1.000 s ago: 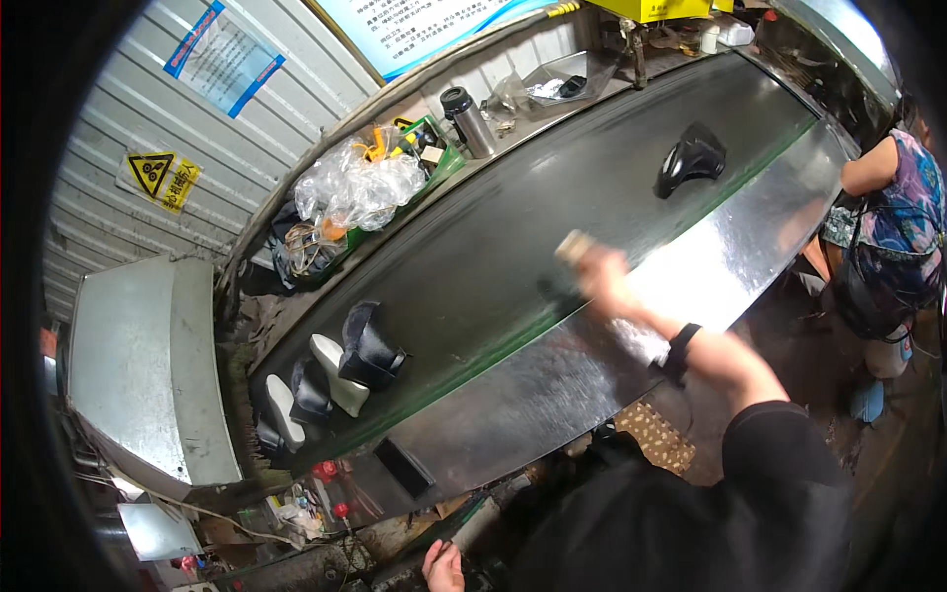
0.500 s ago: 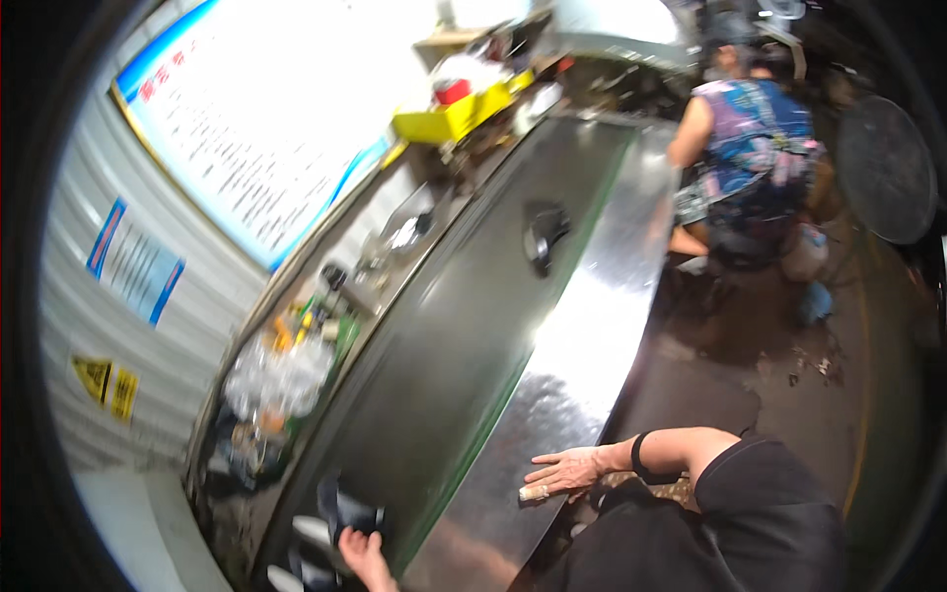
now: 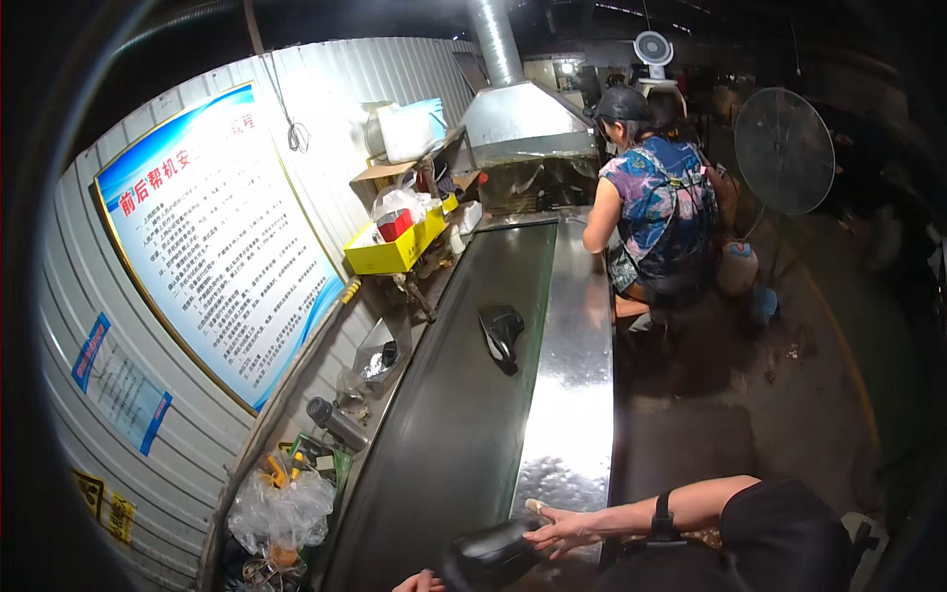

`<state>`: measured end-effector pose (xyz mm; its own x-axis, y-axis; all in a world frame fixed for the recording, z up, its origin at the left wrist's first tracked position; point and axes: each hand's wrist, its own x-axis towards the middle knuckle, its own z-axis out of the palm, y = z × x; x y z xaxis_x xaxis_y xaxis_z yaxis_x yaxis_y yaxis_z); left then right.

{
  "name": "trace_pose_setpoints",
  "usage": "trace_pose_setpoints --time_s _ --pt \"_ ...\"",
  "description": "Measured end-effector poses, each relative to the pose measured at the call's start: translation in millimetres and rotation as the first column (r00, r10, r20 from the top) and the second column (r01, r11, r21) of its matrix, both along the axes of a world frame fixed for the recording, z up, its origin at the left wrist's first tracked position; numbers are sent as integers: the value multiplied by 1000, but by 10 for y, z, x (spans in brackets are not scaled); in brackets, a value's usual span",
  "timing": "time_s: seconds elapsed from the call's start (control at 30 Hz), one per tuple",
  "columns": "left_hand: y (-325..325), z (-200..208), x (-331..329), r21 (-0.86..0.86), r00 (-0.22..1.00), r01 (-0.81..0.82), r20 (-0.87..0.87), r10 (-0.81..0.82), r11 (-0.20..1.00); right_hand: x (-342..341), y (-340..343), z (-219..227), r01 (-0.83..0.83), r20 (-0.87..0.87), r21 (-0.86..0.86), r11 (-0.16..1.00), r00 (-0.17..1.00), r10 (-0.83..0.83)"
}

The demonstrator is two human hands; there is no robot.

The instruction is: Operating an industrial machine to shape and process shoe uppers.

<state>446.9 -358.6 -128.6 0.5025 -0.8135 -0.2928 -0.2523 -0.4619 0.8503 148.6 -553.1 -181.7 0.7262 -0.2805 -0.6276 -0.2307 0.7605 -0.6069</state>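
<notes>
One black shoe [image 3: 490, 555] between right grip [image 3: 558, 529], spread, and left grip [image 3: 422, 582], state unclear.

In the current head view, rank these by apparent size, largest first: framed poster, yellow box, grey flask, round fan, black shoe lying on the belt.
1. Framed poster
2. Round fan
3. Yellow box
Unranked, both smaller: black shoe and grey flask, which look too alike in size.

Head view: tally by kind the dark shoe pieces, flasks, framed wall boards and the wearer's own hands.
Dark shoe pieces: 2 (one on the belt, one between the hands)
Flask: 1
Framed wall board: 1
Hands: 2 (left hand, right hand)
Total: 6
</notes>
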Motion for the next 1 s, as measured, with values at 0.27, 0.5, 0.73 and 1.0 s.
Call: trace_pose_setpoints --time_s 0.27,0.5,0.73,1.0 --pt "1680 -1453 593 107 276 -894 896 347 435 -38 -195 -370 289 -3 228 930 955 -296" --pt "1692 -1414 412 288 373 -928 714 593 236 -235 -506 -407 35 45 354 934 997 -55" --pt "2044 -1650 211 296 388 -920 588 709 258 -512 -463 -389 62 -37 354 933 998 -52" --pt "1203 -54 -749 414 613 -722 754 235 554 -875 -530 -330 -4 205 329 944 976 -67"
